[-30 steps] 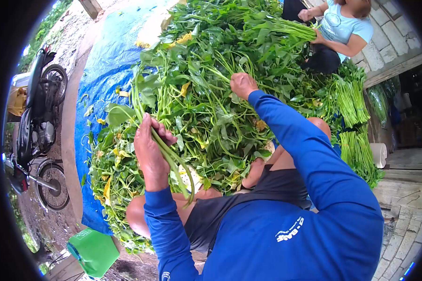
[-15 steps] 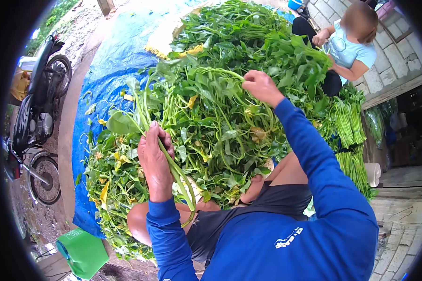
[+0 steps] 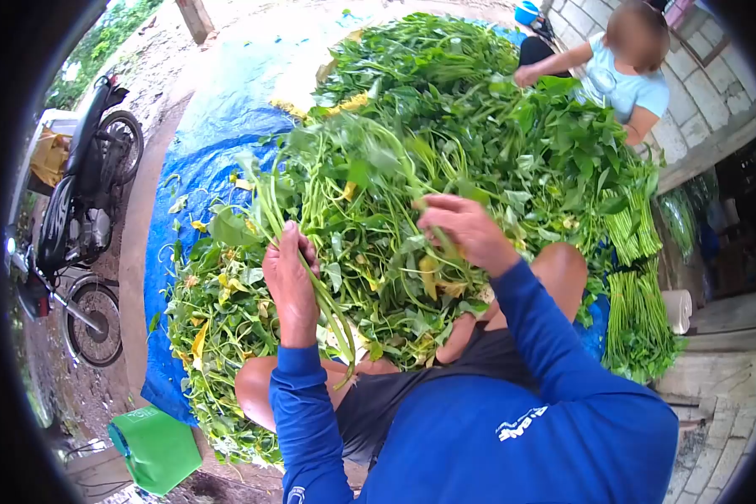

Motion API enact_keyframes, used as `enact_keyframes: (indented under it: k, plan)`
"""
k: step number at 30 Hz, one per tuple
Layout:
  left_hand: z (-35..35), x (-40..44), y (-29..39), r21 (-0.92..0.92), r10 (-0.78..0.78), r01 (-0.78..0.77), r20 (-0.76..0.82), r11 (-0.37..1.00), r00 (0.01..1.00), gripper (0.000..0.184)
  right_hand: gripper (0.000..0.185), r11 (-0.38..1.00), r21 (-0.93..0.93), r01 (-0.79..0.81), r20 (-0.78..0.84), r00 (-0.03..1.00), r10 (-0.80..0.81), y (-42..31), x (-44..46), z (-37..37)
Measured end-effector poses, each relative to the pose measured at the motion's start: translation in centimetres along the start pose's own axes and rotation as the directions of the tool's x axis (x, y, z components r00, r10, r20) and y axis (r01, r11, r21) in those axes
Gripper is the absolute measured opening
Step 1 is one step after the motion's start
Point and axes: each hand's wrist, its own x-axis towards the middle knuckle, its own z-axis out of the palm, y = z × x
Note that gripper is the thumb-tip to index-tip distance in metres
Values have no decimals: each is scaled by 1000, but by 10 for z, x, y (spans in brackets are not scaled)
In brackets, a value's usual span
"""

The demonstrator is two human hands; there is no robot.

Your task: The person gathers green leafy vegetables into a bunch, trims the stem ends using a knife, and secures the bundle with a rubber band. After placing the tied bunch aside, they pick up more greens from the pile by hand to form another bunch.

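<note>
At left we have our left hand (image 3: pixel 292 275) closed round a small bunch of stems (image 3: pixel 328 311), held above the loose leafy pile (image 3: pixel 445 92); its long axis slants, leafy end up and left, bare ends down and right towards our dark shorts (image 3: pixel 376 412). Across the middle, that pile lies tangled, so we'd judge plenty is left. Next, our right hand (image 3: pixel 464 228) looks pinched on a blurred stem (image 3: pixel 409 166) slanting up-left. Far right, bundles (image 3: pixel 632 307) lie aligned: that share seems done.
</note>
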Motion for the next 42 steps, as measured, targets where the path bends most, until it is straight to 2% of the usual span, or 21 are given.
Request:
enact_keyframes:
  k: [2, 5, 6, 7, 9, 14, 17, 18, 19, 21, 22, 24, 27, 29, 30, 31, 33, 34, 37, 41, 42]
  plan:
    - [4, -7, 3, 19, -6, 6, -5, 1000, 1000, 36, 21, 912, 98, -399, 15, 917, 400, 38, 3, 7]
    - [1, 0, -9, 26, 62, -61, -46, 998, 997, 36, 24, 863, 306, -402, -76, 893, 443, 3, -4, 28]
    - [0, -7, -2, 36, 47, -47, -12, 998, 999, 37, 27, 876, 256, -408, -90, 892, 442, 2, -3, 26]
    - [1, -9, -3, 5, 30, -30, -22, 1000, 999, 36, 28, 873, 337, -351, -90, 912, 401, 13, -5, 26]
    - [-1, -7, -9, 60, 94, -93, -10, 994, 996, 37, 26, 928, 238, -285, -145, 935, 324, 15, -9, 32]
    - [7, -8, -24, 26, 122, -122, 8, 992, 993, 34, 40, 984, 70, -162, -244, 954, 174, 0, -16, 50]
    - [20, -19, -17, 82, 74, -79, 55, 994, 996, 35, 38, 997, 28, -72, -240, 968, 76, -1, -16, 63]
    - [30, -25, -19, 102, 80, -86, 62, 991, 995, 35, 40, 992, 72, -105, -167, 979, 116, -13, -19, 75]
    - [26, -24, -22, 122, 65, -87, 174, 989, 983, 34, 40, 991, 102, -92, -128, 986, 104, -14, -18, 84]
    - [28, -27, -28, 244, 51, -102, 206, 964, 977, 41, 40, 981, 175, -90, -51, 994, 100, -10, -25, 102]
    - [32, -27, -31, 152, 40, -74, 211, 986, 977, 41, 40, 967, 171, -191, 19, 981, 191, -13, -26, 107]
    - [38, -29, -40, -31, 11, -4, 226, 999, 974, 43, 38, 988, 46, -149, 48, 988, 146, -22, -28, 116]
    - [34, -27, -43, 57, 76, -92, 243, 994, 967, 40, 36, 992, -127, -21, 17, 1000, 23, -15, -30, 127]
    - [31, -26, -43, 72, 41, -58, 217, 996, 975, 35, 35, 948, -318, 13, 34, 999, -3, -25, -31, 127]
    - [28, -23, -44, 99, 47, -69, 214, 993, 976, 35, 31, 804, -591, 57, 52, 998, -33, -48, -34, 123]
    - [25, -21, -43, 126, 54, -81, 210, 989, 976, 35, 30, 805, -572, 156, -3, 981, -192, -54, -31, 124]
    - [22, -19, -43, 131, 47, -79, 234, 988, 971, 34, 28, 760, -555, 339, -121, 871, -477, -60, -22, 120]
    - [21, -20, -43, 127, 36, -70, 252, 989, 967, 34, 25, 707, -583, 402, -64, 844, -533, -61, -14, 116]
    - [28, -24, -40, 115, 48, -83, 277, 990, 960, 32, 28, 590, -736, 332, 114, 920, -375, -50, -3, 104]
    - [31, -24, -41, 81, 73, -96, 249, 992, 966, 28, 28, 555, -767, 321, 96, 913, -395, -48, -4, 108]
    - [32, -25, -42, 70, 76, -95, 241, 993, 967, 27, 19, 539, -786, 302, 45, 899, -437, -49, -5, 113]
